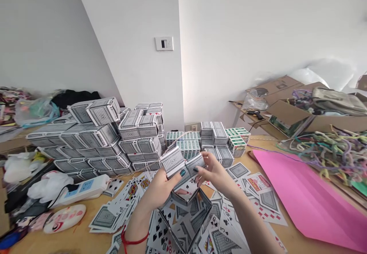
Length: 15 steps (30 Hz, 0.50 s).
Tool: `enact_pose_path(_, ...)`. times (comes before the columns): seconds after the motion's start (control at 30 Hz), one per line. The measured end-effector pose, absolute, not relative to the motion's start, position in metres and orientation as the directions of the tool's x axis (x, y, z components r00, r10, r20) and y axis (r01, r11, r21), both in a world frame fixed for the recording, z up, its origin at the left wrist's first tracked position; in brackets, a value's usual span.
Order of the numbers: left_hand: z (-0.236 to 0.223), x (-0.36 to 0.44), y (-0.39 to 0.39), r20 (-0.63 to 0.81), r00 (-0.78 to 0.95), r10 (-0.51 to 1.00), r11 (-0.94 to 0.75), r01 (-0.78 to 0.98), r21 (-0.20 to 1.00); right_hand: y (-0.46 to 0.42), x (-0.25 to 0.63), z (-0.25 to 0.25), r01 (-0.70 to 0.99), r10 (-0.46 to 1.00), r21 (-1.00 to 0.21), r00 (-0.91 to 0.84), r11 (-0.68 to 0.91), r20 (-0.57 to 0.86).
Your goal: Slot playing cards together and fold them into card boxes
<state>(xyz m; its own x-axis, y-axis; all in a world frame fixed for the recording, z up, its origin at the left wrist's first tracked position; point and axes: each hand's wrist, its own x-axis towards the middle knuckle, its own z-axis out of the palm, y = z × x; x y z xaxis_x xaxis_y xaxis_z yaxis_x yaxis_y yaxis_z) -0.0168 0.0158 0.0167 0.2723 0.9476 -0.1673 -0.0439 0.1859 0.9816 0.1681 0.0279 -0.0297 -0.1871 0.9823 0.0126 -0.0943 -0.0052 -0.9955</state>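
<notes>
Holding a card block (172,163) with both hands, mid-scene, above the near part of the table (100,242). Block is tilted, patterned top sloping down toward the near side; near end shows a white card face, far end points at the green-white boxes (187,149). Long axis looks roughly near-far, but fingers cover part of it, so can't confirm. Left hand (160,188) grips the left side, thumb on top; right hand (208,173) pinches the right side with curled fingers. Just below/near: open card frame (200,223), thin walls, set diamond-wise with one corner toward the near side; loose cards (183,229) show inside its outline. More cards spread around it: face-down pile (104,217) at left, mixed pile (265,194) at right. Far left: big stack of card blocks (86,135), several layers, top pair skewed against the rows below; narrower stack (139,126) just right of it. Smaller stack (216,135) sits right of the green-white boxes. Far right: cardboard box (332,124), flaps open, grey-beige cloth item (338,99) plus purple fuzzy bits (304,93) inside. Pink sheet (309,200) lies near right, power strip (83,190) left.
</notes>
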Motion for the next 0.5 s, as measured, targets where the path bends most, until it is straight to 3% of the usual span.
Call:
enact_pose_path(0.1,0.014,-0.021,0.021,-0.199,0.148,0.969,0.22,-0.141,0.965,0.035,0.176,-0.035,-0.062,1.0,-0.998,-0.006,0.018,0.019)
enact_pose_path(0.2,0.005,-0.028,0.028,-0.241,-0.047,0.969,0.226,-0.215,0.95,0.041,0.182,-0.047,0.271,0.996,-0.962,0.074,0.024,0.046)
enact_pose_path(0.27,-0.001,-0.031,0.032,-0.273,-0.192,0.942,0.232,-0.212,0.949,0.044,0.182,-0.058,0.553,0.999,-0.833,0.015,0.016,0.03)
enact_pose_path(0.33,-0.004,-0.032,0.034,-0.308,-0.265,0.914,0.261,-0.2,0.944,0.046,0.178,-0.07,0.718,0.999,-0.695,-0.051,0.045,0.013)
enact_pose_path(0.5,-0.002,-0.032,0.035,-0.308,-0.327,0.893,0.273,-0.149,0.95,0.048,0.167,-0.089,0.876,0.992,-0.469,-0.127,0.115,0.006)
